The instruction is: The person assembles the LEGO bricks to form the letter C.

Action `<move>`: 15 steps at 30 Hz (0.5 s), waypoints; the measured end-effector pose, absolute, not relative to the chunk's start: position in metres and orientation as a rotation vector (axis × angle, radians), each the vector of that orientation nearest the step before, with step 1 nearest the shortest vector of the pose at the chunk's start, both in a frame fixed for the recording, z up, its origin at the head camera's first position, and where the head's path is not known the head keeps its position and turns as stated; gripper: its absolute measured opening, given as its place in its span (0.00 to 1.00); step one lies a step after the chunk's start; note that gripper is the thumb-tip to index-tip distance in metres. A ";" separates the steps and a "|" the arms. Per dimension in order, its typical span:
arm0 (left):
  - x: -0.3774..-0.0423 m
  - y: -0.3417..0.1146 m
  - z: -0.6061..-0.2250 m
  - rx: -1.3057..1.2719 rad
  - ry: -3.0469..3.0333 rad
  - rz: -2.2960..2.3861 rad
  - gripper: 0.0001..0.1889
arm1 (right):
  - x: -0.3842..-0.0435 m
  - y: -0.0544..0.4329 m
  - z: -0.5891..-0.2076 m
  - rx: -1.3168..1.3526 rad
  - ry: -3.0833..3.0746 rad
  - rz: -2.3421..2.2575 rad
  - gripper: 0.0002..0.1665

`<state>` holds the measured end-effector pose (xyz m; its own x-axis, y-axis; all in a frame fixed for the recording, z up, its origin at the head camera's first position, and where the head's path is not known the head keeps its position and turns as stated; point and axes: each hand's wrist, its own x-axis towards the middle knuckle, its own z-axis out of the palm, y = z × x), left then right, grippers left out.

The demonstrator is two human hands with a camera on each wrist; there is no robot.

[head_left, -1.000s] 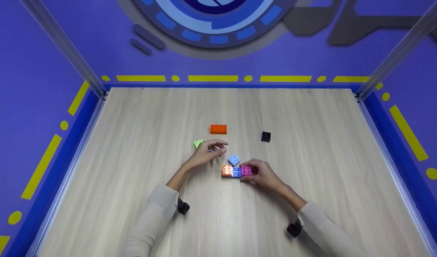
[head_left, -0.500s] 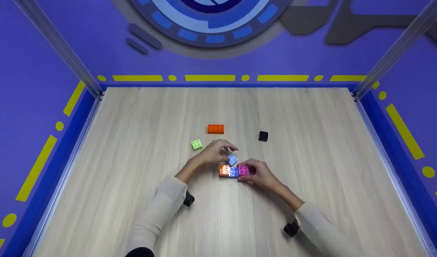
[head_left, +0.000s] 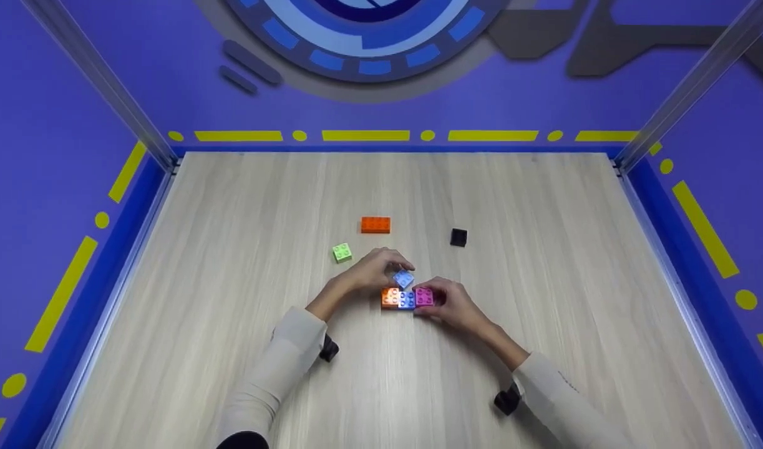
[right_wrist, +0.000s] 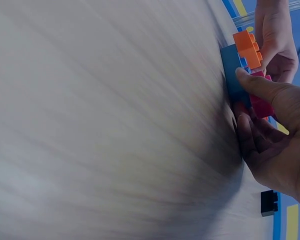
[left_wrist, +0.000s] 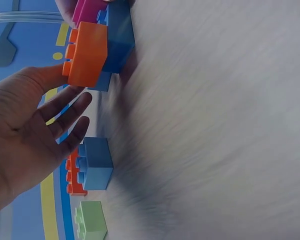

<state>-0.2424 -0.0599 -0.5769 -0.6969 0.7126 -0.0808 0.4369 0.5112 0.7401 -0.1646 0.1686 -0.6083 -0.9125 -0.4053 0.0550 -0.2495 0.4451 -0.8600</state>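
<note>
A blue base brick (right_wrist: pixel 232 70) lies on the table with an orange brick (head_left: pixel 390 297) on its left end and a magenta brick (head_left: pixel 423 297) on its right end. Blue studs show between them. My right hand (head_left: pixel 456 305) grips the magenta end, thumb on the near side and fingers behind. Just beyond the stack, a light blue square brick (head_left: pixel 403 279) sits at an angle. My left hand (head_left: pixel 372 269) curls its thumb and fingers around that brick; in the left wrist view the orange brick hides most of the hold.
Farther back lie an orange long brick (head_left: pixel 375 225), a light green square brick (head_left: pixel 342 252) and a black brick (head_left: pixel 458 237). Another blue brick (left_wrist: pixel 96 164), covered by the left hand in the head view, stands on the table (head_left: pixel 262 206). Blue-purple walls enclose the table's back and sides.
My left hand has moved right, uncovering the green brick, and its fingers have closed in around the light blue brick. The right hand stays on the magenta end of the stack.
</note>
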 end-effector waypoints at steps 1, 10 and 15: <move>-0.242 -0.060 -0.577 0.955 2.397 0.999 0.21 | -0.164 0.168 -0.608 -0.580 2.538 -1.460 0.25; -0.238 -0.059 -0.578 0.907 2.479 0.944 0.19 | -0.164 0.168 -0.608 -0.572 2.522 -1.461 0.25; -0.240 -0.060 -0.575 0.879 2.512 0.981 0.19 | -0.166 0.171 -0.607 -0.570 2.485 -1.470 0.26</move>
<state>-0.2405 -0.0599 -0.5746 -0.7663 0.6399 -0.0567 0.4322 0.5788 0.6915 -0.1660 0.1712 -0.6065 -0.9059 -0.4228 0.0248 -0.2254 0.4317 -0.8734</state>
